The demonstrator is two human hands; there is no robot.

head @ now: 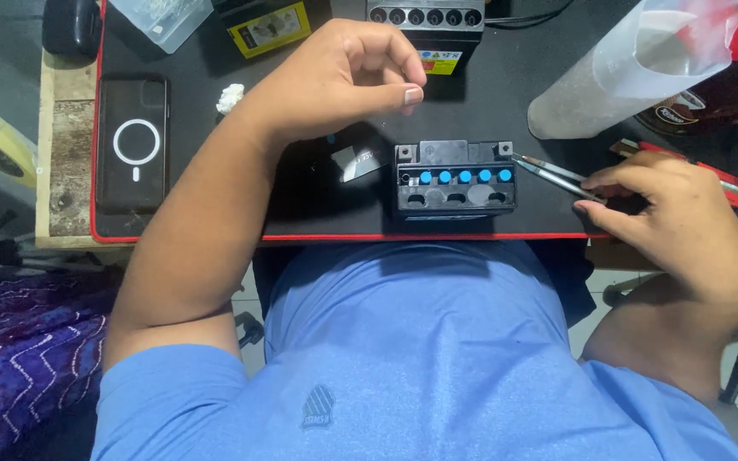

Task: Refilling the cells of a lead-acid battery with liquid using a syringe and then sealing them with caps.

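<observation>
A small black battery (455, 177) with a row of blue caps lies on the black, red-edged mat (301, 205), just in front of my body. My left hand (343, 72) hovers above and left of it. Its fingers are curled and the thumb presses the fingertips; nothing shows between them. My right hand (676, 213) rests on the mat to the battery's right, gripping a thin two-pronged metal tool (548, 175). The prong tips touch the battery's upper right corner. Red handles (728, 189) stick out beyond that hand.
A phone (132, 141) lies face down at the mat's left end. A second battery (427, 26), a yellow-labelled box (266, 27) and a clear tub (160, 17) line the far edge. A translucent plastic container (634, 68) lies far right; a white scrap (230, 96) and a dark card (360, 160) lie near my left wrist.
</observation>
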